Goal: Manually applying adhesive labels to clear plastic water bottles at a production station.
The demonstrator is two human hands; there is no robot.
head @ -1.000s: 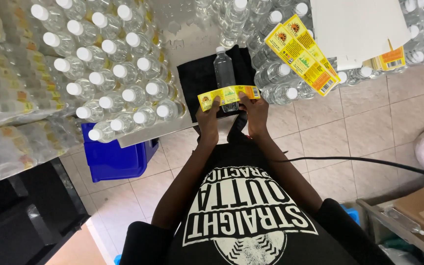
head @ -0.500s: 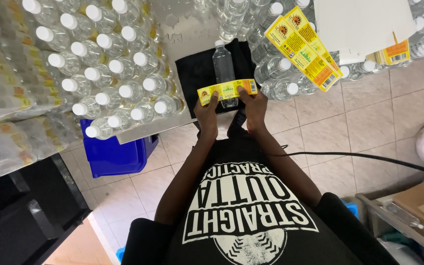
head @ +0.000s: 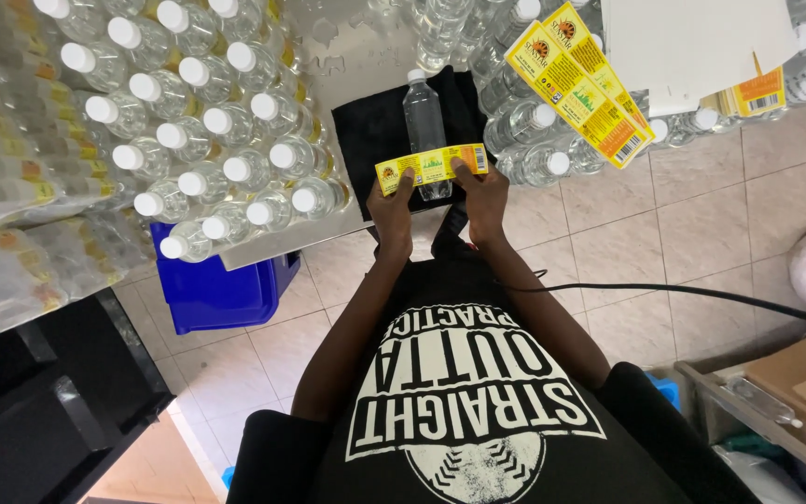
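A clear plastic bottle (head: 424, 117) with a white cap lies on a black cloth (head: 375, 131) on the metal table. Both my hands hold a yellow label strip (head: 433, 166) stretched across the lower part of the bottle. My left hand (head: 392, 207) pinches the strip's left half, and my right hand (head: 480, 196) pinches its right half. The label looks pressed flat over the bottle.
Many white-capped bottles (head: 198, 140) stand packed on the table at left. More bottles (head: 534, 140) lie at right under yellow label sheets (head: 576, 79) and white sheets (head: 692, 47). A blue bin (head: 221, 289) sits under the table. A black cable (head: 683, 294) crosses the tiled floor.
The label and both hands have shifted slightly up along the bottle. The bottle has stayed on the cloth.
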